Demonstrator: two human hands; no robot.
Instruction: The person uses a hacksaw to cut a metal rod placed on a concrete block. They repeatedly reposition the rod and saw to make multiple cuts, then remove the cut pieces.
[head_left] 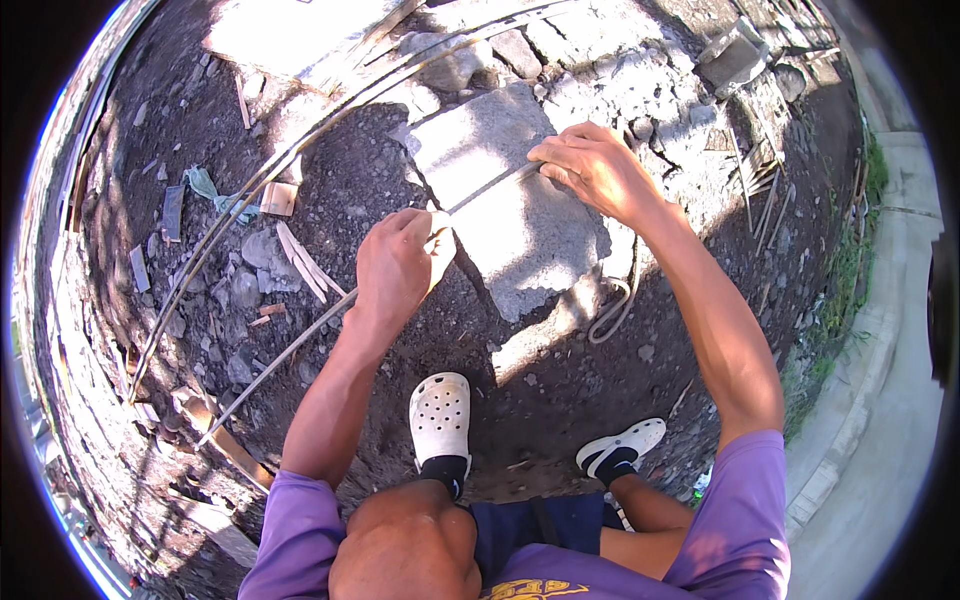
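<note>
A long, thin, ribbed grey rod, which looks like steel rebar, slants from the lower left up to the right through both my hands. My left hand is closed round it near the middle of the view. Farther right, my right hand pinches it between thumb and fingers, hiding its end there. Beneath this stretch lies a flat, rough concrete slab, partly sunlit. A loop of grey cord or wire rests beside the slab, under my right forearm; whether it joins the rod I cannot tell.
Two long thin rods cross the ground on the left. Wood scraps, a wooden block and stones lie about. A broken concrete block is at the far right. A curb edges a paved road. My shoes stand near the slab.
</note>
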